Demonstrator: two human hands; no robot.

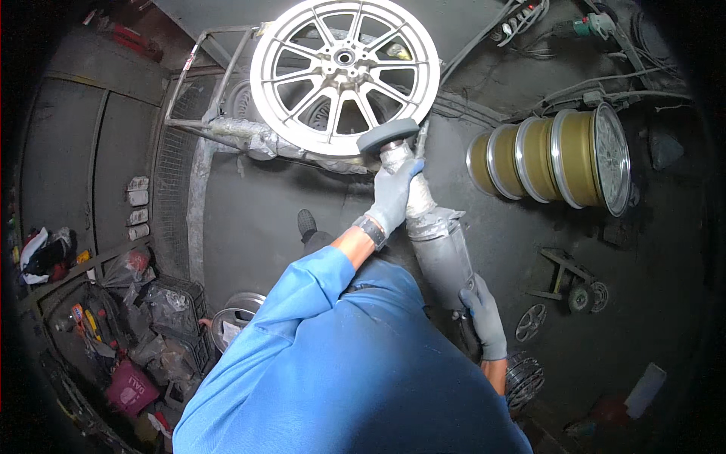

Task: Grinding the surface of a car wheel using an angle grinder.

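Note:
A large bare-metal alloy wheel [338, 66] with several thin spokes rests on a tube-framed stand [257, 138] in front of me. Both my hands, in grey gloves, hold a long angle grinder [441, 257] wrapped in worn tape. My left hand [392, 198] wraps around its neck just behind the head. Further back, my right hand [484, 314] grips the rear of the body. The grinder's thick dark disc [387, 136] overlaps the wheel's near rim; whether it touches the metal I cannot tell.
A row of gold and silver wheels [537, 160] lies on its side to the right. Cables [605, 89] run along the far right. Near the right stands a small wheeled frame [563, 274]. Crates and bags [170, 318] are piled at left, beside another wheel [227, 321].

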